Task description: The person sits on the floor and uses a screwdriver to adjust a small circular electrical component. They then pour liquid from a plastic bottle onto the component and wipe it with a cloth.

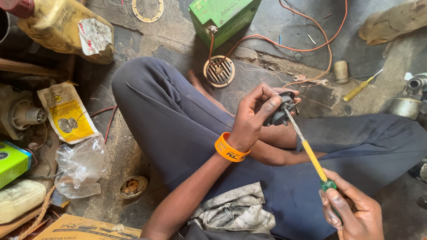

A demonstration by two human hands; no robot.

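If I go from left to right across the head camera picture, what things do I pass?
Green box → yellow packet → orange wristband → left hand → small black part → yellow-handled screwdriver → right hand.

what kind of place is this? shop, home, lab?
Most likely an informal repair workshop, with the work done seated on a rough concrete floor. Signs: a green battery with orange wire, a round metal horn grille, and a screwdriver in the right hand against a small black part.
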